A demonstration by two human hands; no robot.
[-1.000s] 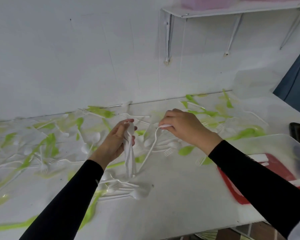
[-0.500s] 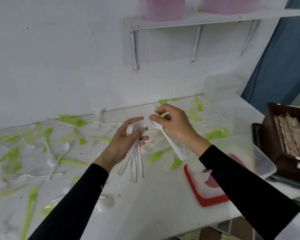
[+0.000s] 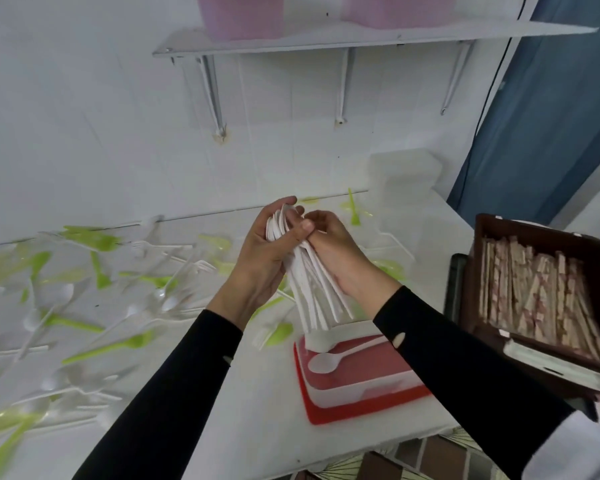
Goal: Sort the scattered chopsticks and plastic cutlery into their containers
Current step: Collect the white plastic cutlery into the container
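Observation:
My left hand [image 3: 262, 261] grips a bundle of white plastic spoons [image 3: 309, 292] by their bowls, handles fanning downward. My right hand [image 3: 333, 251] closes round the same bundle from the right side. The handles hang just above a clear container [image 3: 378, 386] that sits on a red lid [image 3: 326, 410]; one white spoon [image 3: 329, 360] lies inside it. White and green cutlery [image 3: 94, 306] lies scattered across the white table [image 3: 257, 427] to the left. A brown box of wrapped chopsticks [image 3: 541, 299] stands at the right.
A white wall shelf [image 3: 360, 36] carries pink tubs [image 3: 243, 15] above the table. Another clear container [image 3: 404, 174] stands at the back right by the wall. A blue door [image 3: 551, 133] fills the right background. The table's front edge runs just below the red lid.
Both hands rose and came together; the spoon held by my right hand joined the left hand's bundle. The view swung right, bringing the chopstick box and container fully into sight.

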